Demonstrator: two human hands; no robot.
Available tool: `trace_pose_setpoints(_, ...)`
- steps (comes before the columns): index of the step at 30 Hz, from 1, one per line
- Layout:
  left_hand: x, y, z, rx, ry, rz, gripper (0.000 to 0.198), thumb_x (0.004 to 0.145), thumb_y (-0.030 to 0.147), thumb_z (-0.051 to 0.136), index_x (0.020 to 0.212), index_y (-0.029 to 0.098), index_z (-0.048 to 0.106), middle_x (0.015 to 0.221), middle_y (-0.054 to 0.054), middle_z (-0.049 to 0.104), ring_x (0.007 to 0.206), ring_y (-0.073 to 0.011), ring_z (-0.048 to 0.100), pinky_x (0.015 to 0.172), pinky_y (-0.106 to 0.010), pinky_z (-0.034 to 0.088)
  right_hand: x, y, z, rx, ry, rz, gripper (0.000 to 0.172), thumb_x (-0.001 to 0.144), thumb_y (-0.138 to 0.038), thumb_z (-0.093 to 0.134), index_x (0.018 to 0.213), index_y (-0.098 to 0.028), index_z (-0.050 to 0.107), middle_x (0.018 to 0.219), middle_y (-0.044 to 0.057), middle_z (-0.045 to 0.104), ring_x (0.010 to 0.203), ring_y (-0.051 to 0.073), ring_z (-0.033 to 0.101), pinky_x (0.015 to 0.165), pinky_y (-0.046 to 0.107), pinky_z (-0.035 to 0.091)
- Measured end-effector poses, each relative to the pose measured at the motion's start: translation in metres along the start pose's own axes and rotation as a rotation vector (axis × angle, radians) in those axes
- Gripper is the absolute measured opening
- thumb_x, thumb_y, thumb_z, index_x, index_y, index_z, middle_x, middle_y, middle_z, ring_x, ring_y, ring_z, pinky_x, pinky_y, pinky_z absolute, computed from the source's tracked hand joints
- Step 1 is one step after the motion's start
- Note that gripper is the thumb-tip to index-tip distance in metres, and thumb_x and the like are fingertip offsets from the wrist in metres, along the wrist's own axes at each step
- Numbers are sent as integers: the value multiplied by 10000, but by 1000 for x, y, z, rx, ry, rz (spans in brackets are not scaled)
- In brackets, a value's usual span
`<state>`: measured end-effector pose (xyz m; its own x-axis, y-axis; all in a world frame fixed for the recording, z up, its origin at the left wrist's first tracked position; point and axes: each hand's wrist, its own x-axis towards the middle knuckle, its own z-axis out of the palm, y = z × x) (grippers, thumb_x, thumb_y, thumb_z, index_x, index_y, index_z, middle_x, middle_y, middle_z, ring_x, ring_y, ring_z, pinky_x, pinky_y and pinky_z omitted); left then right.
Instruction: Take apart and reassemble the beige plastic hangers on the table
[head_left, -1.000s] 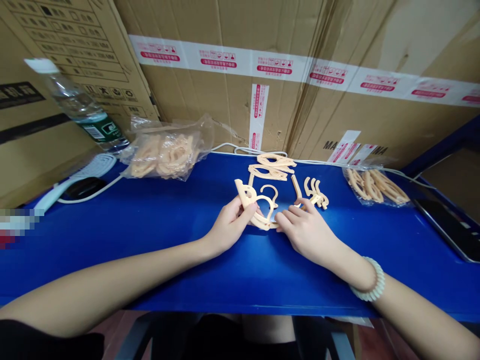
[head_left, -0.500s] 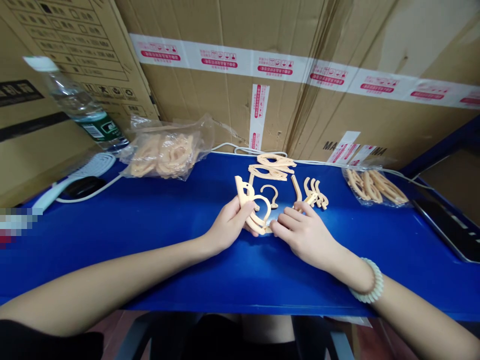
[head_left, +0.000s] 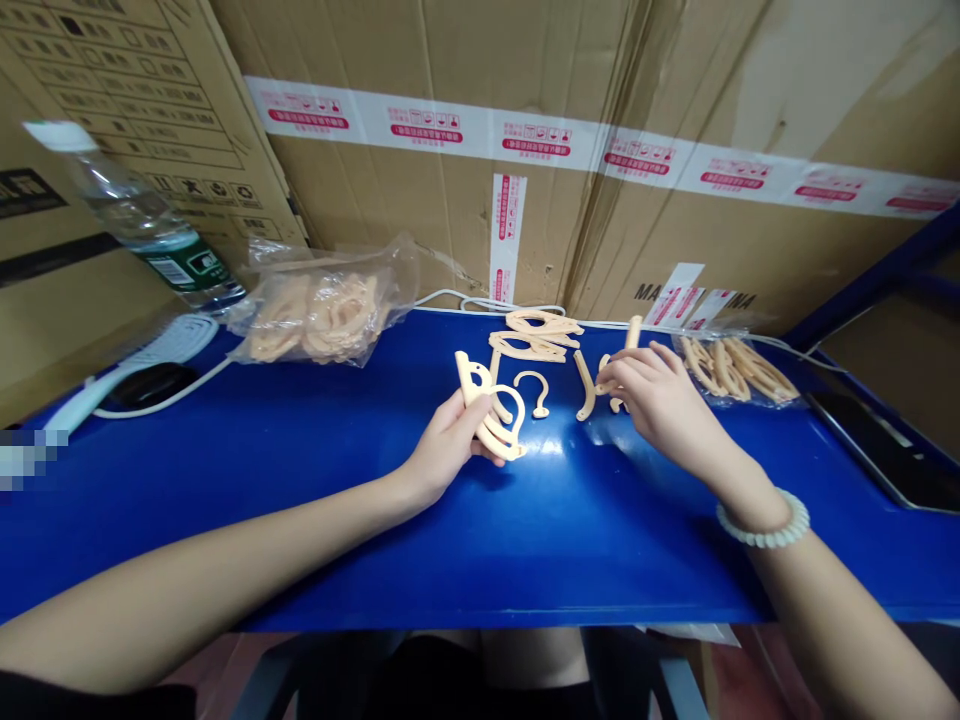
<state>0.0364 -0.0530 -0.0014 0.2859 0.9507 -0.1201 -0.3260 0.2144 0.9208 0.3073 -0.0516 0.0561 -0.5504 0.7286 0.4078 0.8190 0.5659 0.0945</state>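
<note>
My left hand is closed around beige folding hanger parts, with a curved loop standing out past the fingertips. To the right, my right hand is pinched on a hanger arm whose straight end rises above the knuckles; its lower part is hidden. Between the hands lie a loose hanger hook and a curved hanger arm. Behind them sit flat hanger pieces. More small hooks lie partly covered under my right hand.
Everything rests on a blue table. A clear bag of hangers and a water bottle are at the left, near a white brush. A second bag and a dark tablet-like device are right. Cardboard stands behind.
My right hand has moved right and away from my left hand, to over the small hooks, carrying the hanger arm. My left hand keeps its hold on the hanger parts.
</note>
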Motion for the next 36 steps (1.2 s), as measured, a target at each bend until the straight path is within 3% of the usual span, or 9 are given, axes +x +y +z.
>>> trace_pose_setpoints(6, 1, -1, 0, 1, 5, 8, 333, 843, 434, 708, 832, 148, 538, 646, -5, 639, 528, -157, 658, 436, -240, 550, -4, 4, 19, -1, -243, 42, 253, 921, -46, 479, 991, -190, 674, 1158, 134, 624, 1056, 290, 562, 827, 381, 438)
trace_pose_setpoints(14, 1, -3, -2, -2, -21, 18, 343, 843, 451, 702, 830, 145, 546, 639, -7, 647, 534, -153, 665, 442, -229, 550, -5, 3, 20, 174, -241, 98, 399, 814, 50, 403, 1002, -157, 689, 1080, 126, 643, 993, 260, 616, 857, 341, 489)
trace_pose_setpoints(21, 2, -4, -2, 17, -22, 13, 378, 822, 483, 713, 849, 148, 541, 645, -7, 656, 549, -160, 674, 445, -226, 546, -1, -9, 9, 118, -318, 197, 265, 923, -46, 459, 1037, -152, 674, 989, 115, 690, 832, 225, 667, 760, 304, 497)
trace_pose_setpoints(30, 0, -2, -2, 115, -107, -40, 357, 852, 465, 675, 905, 133, 552, 709, -15, 656, 587, -144, 662, 533, -255, 553, -3, -15, 10, 147, -198, 118, 237, 954, -73, 441, 1030, -149, 652, 962, 117, 679, 840, 243, 658, 750, 350, 526)
trace_pose_setpoints(36, -4, 0, 0, 188, -233, 18, 299, 773, 268, 757, 954, 142, 555, 820, 1, 645, 693, -121, 644, 642, -243, 549, 2, -52, -1, 309, 0, -184, 304, 992, -110, 456, 1265, -159, 581, 1246, 169, 607, 1135, 283, 593, 916, 429, 530)
